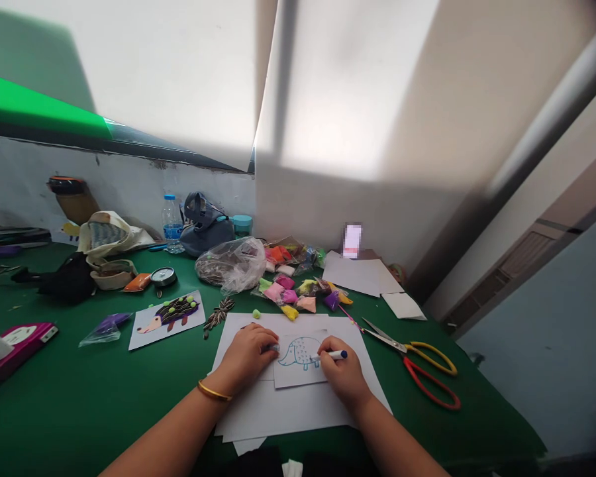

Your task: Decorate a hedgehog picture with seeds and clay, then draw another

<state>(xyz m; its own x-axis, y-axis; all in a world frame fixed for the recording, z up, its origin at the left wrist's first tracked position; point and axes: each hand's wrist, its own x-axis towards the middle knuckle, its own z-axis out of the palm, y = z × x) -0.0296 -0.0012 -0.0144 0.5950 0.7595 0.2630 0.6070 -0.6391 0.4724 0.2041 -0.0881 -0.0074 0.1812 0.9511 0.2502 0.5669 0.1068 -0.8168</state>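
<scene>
Well, a person sits at a green table (69, 397) with both bare hands near the middle of its front edge. Under the hands lie big white paper sheets (278, 414), and on top of them is a small card (298, 368) with a blue hedgehog drawing on it. The hedgehog has little dots on its back.

The right hand (342, 374) pinches a white marker (334, 355) between the thumb and fingers, and the marker's tip touches the drawing. The left hand (246, 358) is curled and pressed down on the left side of the card. It is hard to tell if it pinches anything. A gold bangle (214, 391) sits on that wrist.

Just right of the paper, near the table's right edge, lie scissors (417, 371) with red and yellow handles. Just left of the paper is a finished hedgehog picture (167, 319) made of brown, purple and pink clay. A small green clay ball (256, 314) sits just above the paper.

Toward the back edge, there are many small bags of colored clay (288, 291) and a clear plastic bag (231, 265). A water bottle (173, 225) stands by the wall near a gray bag (203, 228). At the left edge, there is a pink box (17, 351).
</scene>
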